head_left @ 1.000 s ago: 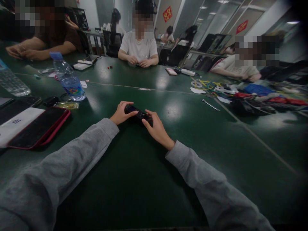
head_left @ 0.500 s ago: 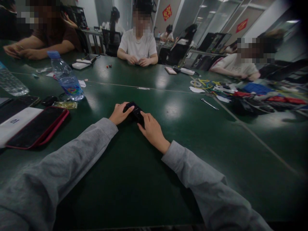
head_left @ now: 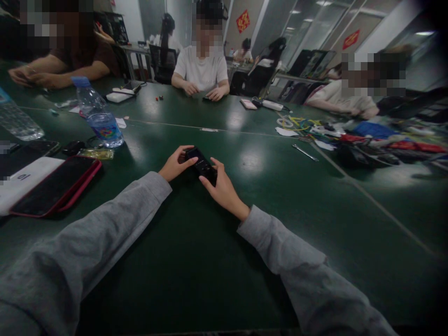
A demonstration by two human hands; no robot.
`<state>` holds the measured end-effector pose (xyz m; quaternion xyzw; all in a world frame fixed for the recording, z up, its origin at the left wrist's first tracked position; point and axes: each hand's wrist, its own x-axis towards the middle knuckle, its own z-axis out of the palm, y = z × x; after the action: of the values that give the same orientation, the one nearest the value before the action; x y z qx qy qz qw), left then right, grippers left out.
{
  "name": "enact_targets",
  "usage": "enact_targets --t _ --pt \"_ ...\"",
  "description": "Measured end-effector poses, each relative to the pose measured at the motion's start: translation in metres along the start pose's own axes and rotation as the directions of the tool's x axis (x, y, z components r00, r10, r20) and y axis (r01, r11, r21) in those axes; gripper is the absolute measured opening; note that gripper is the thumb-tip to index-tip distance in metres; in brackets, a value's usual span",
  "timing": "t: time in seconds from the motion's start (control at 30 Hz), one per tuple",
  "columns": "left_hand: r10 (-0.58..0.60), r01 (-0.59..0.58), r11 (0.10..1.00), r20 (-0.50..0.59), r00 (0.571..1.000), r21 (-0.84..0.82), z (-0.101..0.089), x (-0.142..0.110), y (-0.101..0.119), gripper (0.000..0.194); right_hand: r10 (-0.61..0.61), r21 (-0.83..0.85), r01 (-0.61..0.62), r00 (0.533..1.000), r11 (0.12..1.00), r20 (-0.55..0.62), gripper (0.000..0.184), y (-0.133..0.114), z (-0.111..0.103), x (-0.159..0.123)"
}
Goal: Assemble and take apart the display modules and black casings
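Note:
A black smartphone [head_left: 200,163] lies slantwise between my hands, just above or on the green table; its dark screen faces up with faint light marks. My left hand [head_left: 175,163] grips its far left end, thumb laid over the screen's edge and fingers curled behind. At the near right end, my right hand [head_left: 224,189] holds the phone between thumb and index finger along its two sides. The lower fingers of both hands are hidden.
To the left stand a labelled water bottle [head_left: 101,119] and a second bottle [head_left: 21,119], near a red-cased phone [head_left: 58,184] and a white box [head_left: 26,179]. Rightward lie a wrench [head_left: 304,152] and a heap of cables [head_left: 367,135]. People sit around the green table [head_left: 196,261].
My right hand has shifted from lying over the phone's near end to gripping its sides, so more of the screen shows. The left hand stays put. Across the table, a person's hands have moved apart.

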<state>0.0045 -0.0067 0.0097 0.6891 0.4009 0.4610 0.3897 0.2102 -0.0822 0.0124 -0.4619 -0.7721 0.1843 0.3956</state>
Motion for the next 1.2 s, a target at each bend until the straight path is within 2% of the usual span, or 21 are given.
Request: enact_targets --t 0.13,0.3,0.4,0.5,0.67,0.9,1.1,1.2 --pt "0.005 0.006 0.991 0.079 0.997 -0.137 0.001 -0.002 0.007 0.071 0.138 0.287 -0.153 0.988 0.946 0.072 0.063 0.009 -0.002 0.008" --pt "-0.004 0.026 0.977 0.107 0.994 -0.209 0.009 -0.005 0.016 0.076 0.232 0.440 -0.279 0.960 0.854 0.158 0.062 0.013 -0.005 0.013" --pt "-0.053 0.069 0.963 0.068 0.996 -0.262 0.016 -0.007 0.017 0.081 0.254 0.485 -0.289 0.957 0.825 0.139 0.058 0.013 -0.004 0.014" --pt "-0.126 0.145 0.933 0.078 0.989 -0.329 0.024 -0.008 0.015 0.090 0.292 0.487 -0.289 0.954 0.824 0.071 0.055 0.013 -0.001 0.018" --pt "-0.190 0.206 0.922 0.082 0.978 -0.329 0.030 -0.008 0.012 0.089 0.310 0.512 -0.283 0.950 0.811 0.033 0.054 0.012 0.004 0.024" --pt "-0.190 0.188 0.875 0.041 0.981 -0.447 0.027 -0.008 0.008 0.086 0.282 0.590 -0.252 0.958 0.767 0.041 0.057 0.018 0.005 0.025" --pt "-0.273 0.202 0.776 -0.030 0.961 -0.598 0.027 -0.007 0.012 0.085 0.287 0.668 -0.284 0.952 0.687 0.110 0.058 0.025 0.004 0.031" --pt "-0.284 0.195 0.761 -0.048 0.958 -0.618 0.027 -0.008 0.015 0.079 0.281 0.685 -0.289 0.951 0.669 0.127 0.060 0.024 0.003 0.031"
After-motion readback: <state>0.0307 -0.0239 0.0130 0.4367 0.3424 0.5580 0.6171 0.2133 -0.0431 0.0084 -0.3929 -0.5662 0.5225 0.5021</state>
